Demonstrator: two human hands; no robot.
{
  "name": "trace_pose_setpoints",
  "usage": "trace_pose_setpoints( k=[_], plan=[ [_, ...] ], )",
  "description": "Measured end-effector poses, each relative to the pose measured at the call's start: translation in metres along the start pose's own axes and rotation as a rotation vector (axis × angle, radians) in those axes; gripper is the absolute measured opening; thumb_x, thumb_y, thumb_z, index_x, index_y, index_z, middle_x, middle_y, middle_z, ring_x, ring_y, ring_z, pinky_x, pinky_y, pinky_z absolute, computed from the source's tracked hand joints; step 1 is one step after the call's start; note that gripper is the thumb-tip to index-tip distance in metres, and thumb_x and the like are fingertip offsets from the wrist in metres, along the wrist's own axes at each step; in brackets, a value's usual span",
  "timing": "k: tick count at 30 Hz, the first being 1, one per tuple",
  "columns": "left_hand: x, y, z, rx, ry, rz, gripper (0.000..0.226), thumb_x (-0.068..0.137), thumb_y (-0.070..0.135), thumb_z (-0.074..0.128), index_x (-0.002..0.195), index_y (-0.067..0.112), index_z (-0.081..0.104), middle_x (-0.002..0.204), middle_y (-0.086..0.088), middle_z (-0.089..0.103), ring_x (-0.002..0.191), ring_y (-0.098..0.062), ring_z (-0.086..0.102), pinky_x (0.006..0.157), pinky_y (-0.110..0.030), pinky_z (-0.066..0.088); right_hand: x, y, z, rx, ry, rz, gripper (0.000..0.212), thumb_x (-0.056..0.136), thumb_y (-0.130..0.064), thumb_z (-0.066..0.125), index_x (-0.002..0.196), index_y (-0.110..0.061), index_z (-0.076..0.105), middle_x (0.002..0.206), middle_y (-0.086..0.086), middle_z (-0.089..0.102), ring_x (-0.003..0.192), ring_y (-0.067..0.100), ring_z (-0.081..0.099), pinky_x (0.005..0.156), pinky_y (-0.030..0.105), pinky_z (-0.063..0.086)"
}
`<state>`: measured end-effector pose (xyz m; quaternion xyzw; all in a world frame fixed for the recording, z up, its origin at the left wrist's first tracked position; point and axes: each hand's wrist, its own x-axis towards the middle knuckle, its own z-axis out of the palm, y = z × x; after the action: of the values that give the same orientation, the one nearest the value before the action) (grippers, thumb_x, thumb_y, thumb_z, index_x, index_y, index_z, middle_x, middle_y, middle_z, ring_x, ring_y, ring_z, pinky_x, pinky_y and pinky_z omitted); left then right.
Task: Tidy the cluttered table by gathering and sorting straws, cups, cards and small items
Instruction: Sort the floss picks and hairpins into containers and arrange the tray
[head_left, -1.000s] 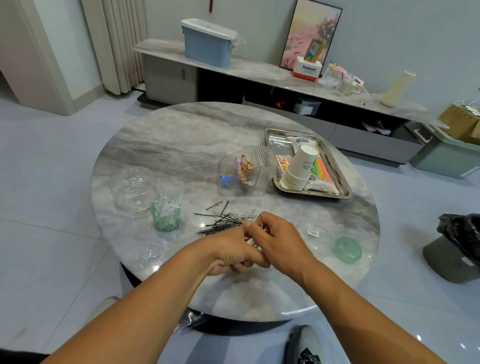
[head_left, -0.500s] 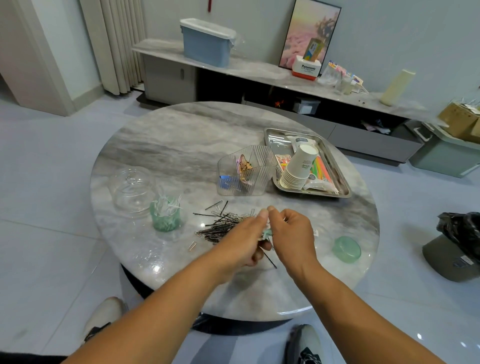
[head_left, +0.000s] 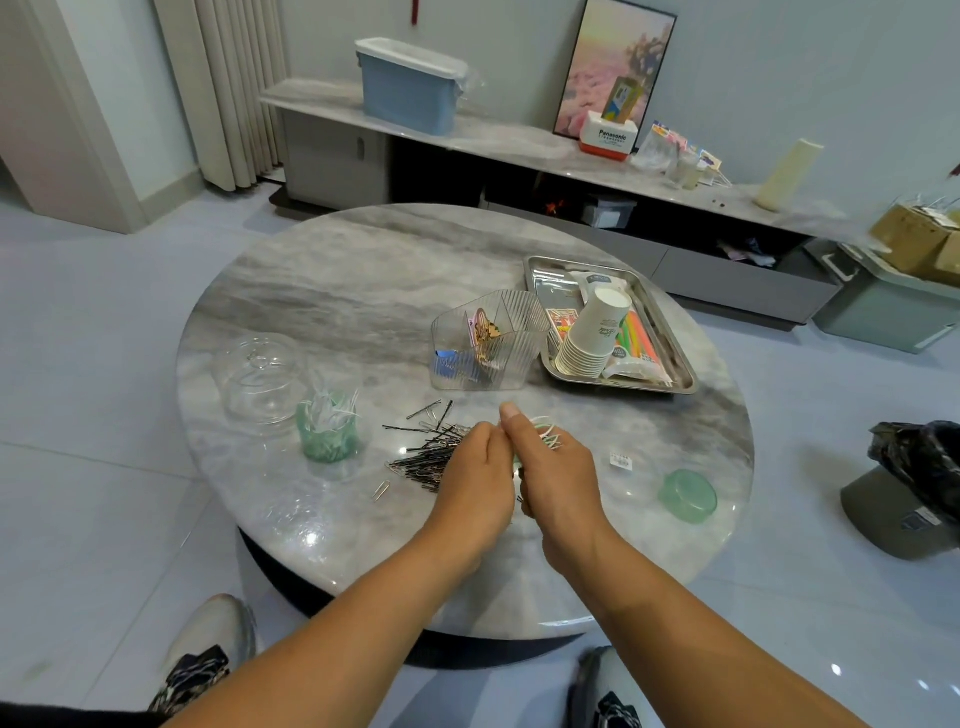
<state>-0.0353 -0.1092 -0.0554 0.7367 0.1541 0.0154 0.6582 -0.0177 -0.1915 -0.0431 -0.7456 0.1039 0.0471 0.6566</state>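
My two hands meet above the front middle of the round marble table (head_left: 363, 291). My right hand (head_left: 553, 467) grips a small bundle of white and pale green picks (head_left: 546, 432), thumb pointing up. My left hand (head_left: 478, 467) curls against it and pinches the same bundle from the left. Just left of my hands lies a pile of black hairpins (head_left: 423, 460). A green cup (head_left: 327, 436) with white picks stands further left. A stack of paper cups (head_left: 592, 332) and coloured straws (head_left: 638, 332) lie in a metal tray (head_left: 537, 270).
A clear ribbed organizer (head_left: 514, 332) with clips stands behind my hands. A glass dome lid (head_left: 262, 376) sits at the left, a green lid (head_left: 688, 496) at the right. A small label (head_left: 621, 461) and a loose paper clip (head_left: 381, 490) lie on the table.
Both hands have lifted from the table by the hairpin pile and moved slightly away from me. The white and green picks now show above my right hand.
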Motion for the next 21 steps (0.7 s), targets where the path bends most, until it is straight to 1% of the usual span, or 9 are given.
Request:
trace_pose_setpoints(
  k=[2,4,6,8,12,15,17,19,21],
  plan=[
    [0.0,0.002,-0.002,0.108,0.013,0.077,0.043,0.108,0.041,0.031,0.083,0.017,0.057,0.082,0.002,0.061,0.08,-0.018,0.057,0.071,-0.036,0.041,0.001,0.0,0.001,0.039,0.073,-0.043,0.044,0.086,-0.049,0.074,0.059,-0.019,0.058,0.056,0.004,0.058,0.053,0.014,0.053,0.055,0.031,0.043],
    [0.0,0.004,-0.002,0.148,-0.022,0.069,0.051,0.109,0.043,0.027,0.096,0.015,0.067,0.095,0.001,0.068,0.093,-0.016,0.062,0.084,-0.037,0.046,0.002,-0.001,0.001,0.016,0.136,-0.102,0.044,0.087,-0.044,0.074,0.063,-0.012,0.059,0.062,0.012,0.062,0.058,0.017,0.057,0.062,0.041,0.049],
    [0.001,0.005,-0.001,0.123,-0.041,0.031,0.054,0.109,0.044,0.025,0.106,0.016,0.072,0.101,-0.001,0.071,0.098,-0.016,0.064,0.09,-0.036,0.048,0.003,-0.001,0.003,0.019,0.146,-0.11,0.039,0.088,-0.041,0.074,0.063,-0.015,0.058,0.063,0.009,0.062,0.059,0.016,0.058,0.063,0.043,0.051],
    [0.001,0.005,-0.001,0.127,-0.036,0.026,0.054,0.109,0.043,0.025,0.106,0.017,0.071,0.1,-0.001,0.071,0.097,-0.017,0.064,0.087,-0.035,0.048,0.003,0.0,0.005,0.08,0.113,-0.052,0.033,0.089,-0.039,0.073,0.068,-0.018,0.06,0.064,0.003,0.062,0.061,0.015,0.058,0.059,0.037,0.048],
    [0.001,0.003,-0.003,0.186,-0.051,0.064,0.054,0.11,0.039,0.024,0.095,0.015,0.07,0.093,-0.003,0.07,0.096,-0.022,0.065,0.082,-0.034,0.046,0.004,0.004,0.007,0.096,0.07,0.033,0.041,0.095,-0.037,0.064,0.081,0.001,0.061,0.069,0.005,0.065,0.067,0.017,0.063,0.065,0.037,0.05],
    [0.001,0.004,-0.007,0.148,-0.048,-0.009,0.059,0.108,0.049,0.023,0.094,0.019,0.072,0.093,0.0,0.072,0.092,-0.019,0.065,0.081,-0.033,0.045,0.007,0.002,0.007,0.137,0.139,0.074,0.038,0.098,-0.038,0.06,0.074,-0.008,0.064,0.066,0.008,0.069,0.06,0.018,0.065,0.057,0.031,0.049],
    [0.004,0.001,-0.015,0.088,0.066,-0.035,0.055,0.105,0.057,0.025,0.092,0.024,0.066,0.092,0.004,0.069,0.088,-0.015,0.063,0.079,-0.035,0.044,0.012,-0.003,0.006,0.182,0.19,0.127,0.036,0.099,-0.037,0.058,0.073,-0.012,0.061,0.056,0.003,0.064,0.045,0.012,0.058,0.045,0.023,0.042],
    [0.007,-0.008,-0.027,0.054,0.278,0.067,0.037,0.103,0.059,0.034,0.097,0.03,0.056,0.085,0.009,0.063,0.081,-0.01,0.061,0.073,-0.036,0.047,0.019,-0.007,0.003,0.222,0.223,0.192,0.034,0.099,-0.037,0.056,0.075,-0.013,0.06,0.046,-0.002,0.054,0.034,0.01,0.044,0.038,0.019,0.033],
    [0.01,-0.019,-0.041,0.03,0.463,0.2,0.024,0.1,0.055,0.048,0.098,0.031,0.045,0.074,0.01,0.054,0.063,-0.003,0.054,0.059,-0.033,0.044,0.023,-0.009,0.0,0.251,0.232,0.234,0.033,0.1,-0.037,0.055,0.078,-0.013,0.059,0.042,-0.003,0.046,0.031,0.01,0.034,0.036,0.02,0.027]
  ],
)
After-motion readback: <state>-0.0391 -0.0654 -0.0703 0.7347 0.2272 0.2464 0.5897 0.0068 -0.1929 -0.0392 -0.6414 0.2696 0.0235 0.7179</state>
